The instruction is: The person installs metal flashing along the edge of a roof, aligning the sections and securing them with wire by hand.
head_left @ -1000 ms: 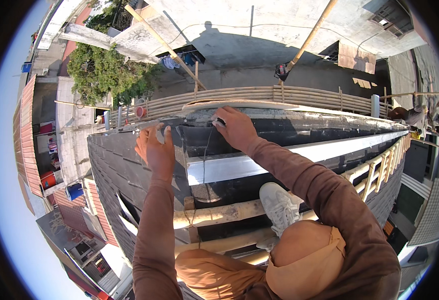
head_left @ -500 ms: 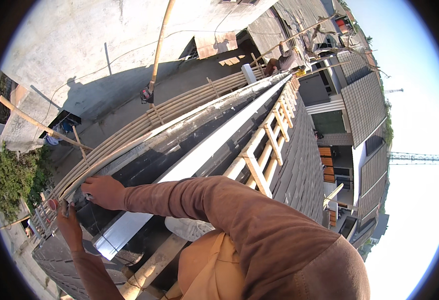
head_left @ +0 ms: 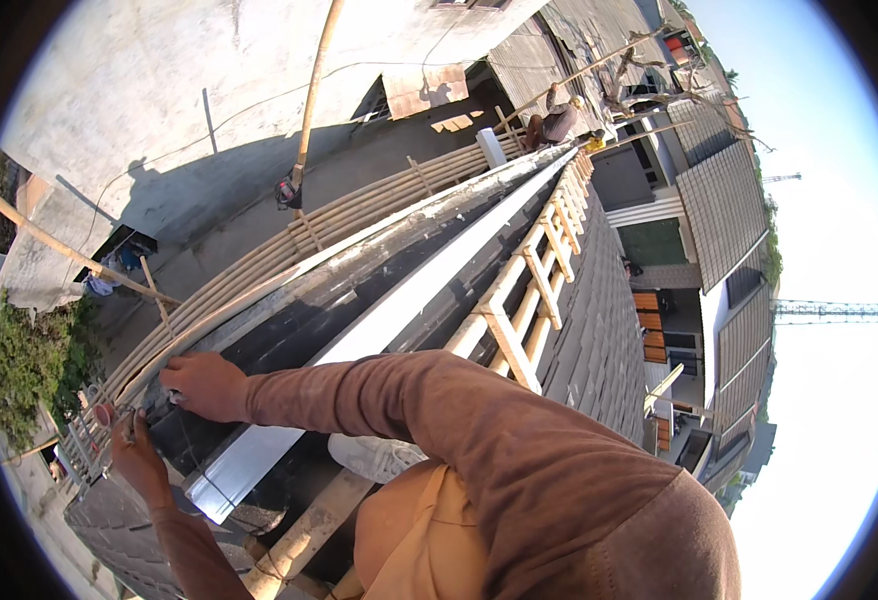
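Observation:
My left hand (head_left: 139, 460) is closed at the lower left end of the roof edge, its fingers around something small with a red round end (head_left: 105, 413). Close by, my right hand (head_left: 209, 387) reaches across with bent fingers at the edge of the dark gutter-like channel (head_left: 289, 325). A bit of grey shows under its fingers, too small to name. A long white metal strip (head_left: 389, 320) runs along the channel beneath my right forearm. A thin wire or string hangs below that hand and crosses the strip's near end.
Bamboo poles (head_left: 259, 262) line the channel's outer side above a drop to the ground. A wooden ladder-like frame (head_left: 509, 340) lies along the shingled roof (head_left: 589, 350). Another person (head_left: 556, 125) sits at the far end. An upright bamboo pole (head_left: 311, 100) carries a dark object.
Both hands stay at nearly the same spot, with only a slight shift of the fingers. The far person's arm and head have moved a little.

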A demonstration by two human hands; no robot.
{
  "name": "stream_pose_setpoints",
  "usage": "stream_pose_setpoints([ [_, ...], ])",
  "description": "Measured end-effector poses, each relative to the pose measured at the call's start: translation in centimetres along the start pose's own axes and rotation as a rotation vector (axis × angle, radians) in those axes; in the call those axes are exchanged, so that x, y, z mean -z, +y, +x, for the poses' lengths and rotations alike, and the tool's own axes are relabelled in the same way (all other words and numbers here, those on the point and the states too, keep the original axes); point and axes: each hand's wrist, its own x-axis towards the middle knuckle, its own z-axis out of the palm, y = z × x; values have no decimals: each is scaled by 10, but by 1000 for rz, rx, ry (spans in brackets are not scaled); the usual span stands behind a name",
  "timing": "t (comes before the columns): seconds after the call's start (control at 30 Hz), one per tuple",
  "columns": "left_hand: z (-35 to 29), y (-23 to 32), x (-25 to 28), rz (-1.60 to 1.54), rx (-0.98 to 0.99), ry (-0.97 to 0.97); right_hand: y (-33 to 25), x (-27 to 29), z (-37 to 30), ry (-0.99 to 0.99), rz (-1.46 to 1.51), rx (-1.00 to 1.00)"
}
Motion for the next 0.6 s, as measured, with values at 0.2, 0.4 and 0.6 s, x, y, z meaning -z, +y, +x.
stream_pose_setpoints([
  [0.2,2,-14,-4,178,-196,83,0,-2,0,4,-19,13],
  [0.4,5,-24,-5,219,-217,109,-1,-1,-1,-19,-17,-7],
  [0.6,-12,11,7,27,18,35,-4,3,-6,-19,22,-11],
])
